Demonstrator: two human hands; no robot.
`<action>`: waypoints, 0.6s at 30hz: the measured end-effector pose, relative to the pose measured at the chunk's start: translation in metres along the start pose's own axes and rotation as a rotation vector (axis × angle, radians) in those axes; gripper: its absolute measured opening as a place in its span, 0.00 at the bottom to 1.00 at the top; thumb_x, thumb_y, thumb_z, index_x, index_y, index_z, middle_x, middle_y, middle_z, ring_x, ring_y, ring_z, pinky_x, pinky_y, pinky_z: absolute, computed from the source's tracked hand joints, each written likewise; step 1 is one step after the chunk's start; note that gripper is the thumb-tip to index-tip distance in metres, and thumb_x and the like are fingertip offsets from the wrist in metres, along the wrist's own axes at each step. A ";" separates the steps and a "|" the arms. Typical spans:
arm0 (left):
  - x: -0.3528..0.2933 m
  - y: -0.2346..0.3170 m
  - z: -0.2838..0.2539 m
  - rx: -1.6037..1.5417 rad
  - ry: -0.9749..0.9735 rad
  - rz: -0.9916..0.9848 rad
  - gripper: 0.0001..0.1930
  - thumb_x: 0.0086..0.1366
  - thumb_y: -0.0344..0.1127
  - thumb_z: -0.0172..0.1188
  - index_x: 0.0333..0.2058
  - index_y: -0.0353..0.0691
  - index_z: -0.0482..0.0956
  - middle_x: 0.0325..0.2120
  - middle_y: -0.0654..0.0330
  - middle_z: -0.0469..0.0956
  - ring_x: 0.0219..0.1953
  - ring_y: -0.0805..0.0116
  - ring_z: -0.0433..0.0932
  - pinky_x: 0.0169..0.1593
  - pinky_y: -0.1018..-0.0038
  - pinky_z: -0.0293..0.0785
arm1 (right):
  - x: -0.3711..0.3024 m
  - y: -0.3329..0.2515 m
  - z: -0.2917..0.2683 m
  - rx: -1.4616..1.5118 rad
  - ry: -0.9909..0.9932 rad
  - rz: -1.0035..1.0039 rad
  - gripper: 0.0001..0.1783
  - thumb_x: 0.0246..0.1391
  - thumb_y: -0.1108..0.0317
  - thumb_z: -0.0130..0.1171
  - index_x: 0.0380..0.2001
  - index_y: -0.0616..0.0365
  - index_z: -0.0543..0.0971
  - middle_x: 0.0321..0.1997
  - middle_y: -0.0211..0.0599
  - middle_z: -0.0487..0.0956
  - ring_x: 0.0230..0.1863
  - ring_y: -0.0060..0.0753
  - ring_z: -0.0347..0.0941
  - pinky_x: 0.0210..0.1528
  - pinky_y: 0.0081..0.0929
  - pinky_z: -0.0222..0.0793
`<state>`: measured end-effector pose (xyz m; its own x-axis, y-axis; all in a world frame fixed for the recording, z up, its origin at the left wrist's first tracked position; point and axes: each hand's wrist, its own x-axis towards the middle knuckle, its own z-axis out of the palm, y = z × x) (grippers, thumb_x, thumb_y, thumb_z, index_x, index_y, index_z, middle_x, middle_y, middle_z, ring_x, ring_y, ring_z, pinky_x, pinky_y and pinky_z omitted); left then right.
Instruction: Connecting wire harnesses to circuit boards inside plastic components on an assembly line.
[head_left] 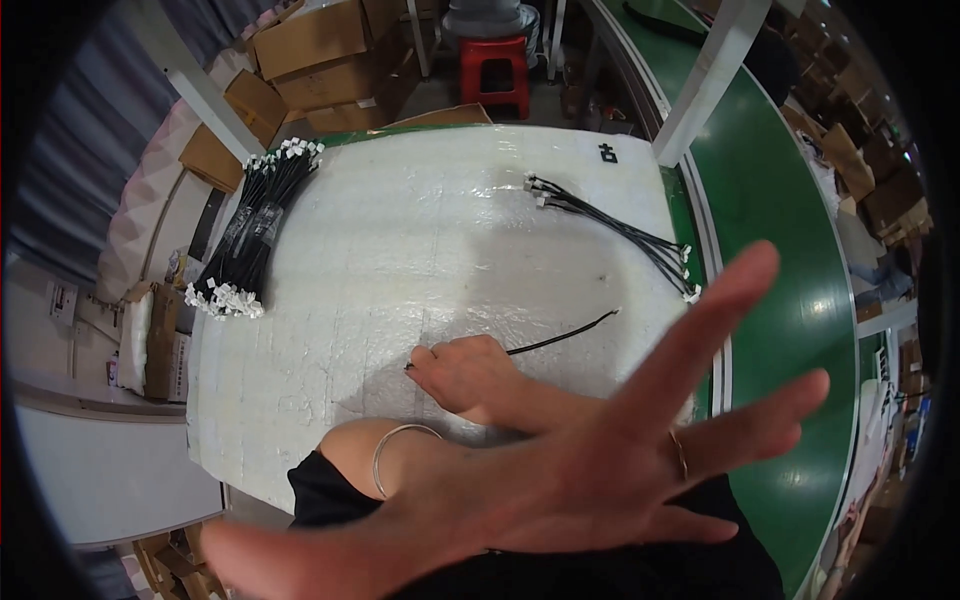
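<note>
Splayed, seemingly empty, the left hand (560, 485) at lower centre might, if lowered, jostle the black cable (565, 336) the right hand (468, 375) pinches.

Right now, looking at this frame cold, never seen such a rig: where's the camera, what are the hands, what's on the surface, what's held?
There's no robot here: it's a person working bare-handed. The one picture comes from a wide fisheye camera worn on the head, looking down, so edges curve.

The big, blurred shape in front is the person's left hand, open with fingers spread, close to the lens. Beyond it, the right hand has its fingers curled over a single black cable; whether it grips or just presses it is hard to tell.

On the white work surface there's also a thick cable bundle at far left and a smaller cable group at far right, both with white connectors.
</note>
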<state>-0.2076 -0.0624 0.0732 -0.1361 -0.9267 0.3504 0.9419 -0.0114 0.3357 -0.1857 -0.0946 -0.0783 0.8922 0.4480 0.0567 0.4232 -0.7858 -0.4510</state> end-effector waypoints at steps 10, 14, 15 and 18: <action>0.003 -0.033 0.112 1.006 0.913 0.134 0.23 0.69 0.38 0.44 0.43 0.14 0.69 0.38 0.51 0.79 0.29 0.77 0.79 0.36 0.94 0.73 | -0.001 0.000 -0.001 -0.017 0.180 -0.075 0.13 0.56 0.63 0.50 0.23 0.60 0.74 0.17 0.41 0.77 0.20 0.41 0.77 0.24 0.36 0.72; 0.011 -0.068 0.087 0.736 1.219 0.303 0.21 0.68 0.35 0.47 0.43 0.13 0.71 0.35 0.53 0.79 0.29 0.83 0.76 0.33 0.96 0.69 | 0.003 -0.007 0.001 -0.012 0.199 -0.105 0.13 0.55 0.62 0.52 0.23 0.60 0.74 0.15 0.40 0.76 0.20 0.41 0.76 0.21 0.36 0.70; 0.005 -0.081 0.074 1.073 1.176 0.305 0.20 0.68 0.34 0.48 0.42 0.13 0.71 0.35 0.51 0.79 0.29 0.83 0.76 0.32 0.96 0.68 | 0.005 -0.011 0.003 -0.003 0.168 -0.117 0.13 0.56 0.63 0.50 0.24 0.61 0.74 0.16 0.42 0.76 0.20 0.42 0.77 0.23 0.37 0.71; 0.002 0.000 0.114 0.995 0.942 -0.049 0.19 0.67 0.34 0.50 0.46 0.18 0.72 0.39 0.46 0.78 0.32 0.76 0.78 0.33 0.95 0.67 | 0.000 0.002 0.003 -0.013 0.150 -0.076 0.12 0.55 0.65 0.50 0.24 0.62 0.74 0.16 0.43 0.77 0.21 0.43 0.77 0.23 0.37 0.71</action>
<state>-0.2430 -0.0218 0.1735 0.4725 -0.8399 -0.2669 0.2715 -0.1494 0.9508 -0.1856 -0.0948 -0.0814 0.8707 0.4383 0.2232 0.4915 -0.7578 -0.4293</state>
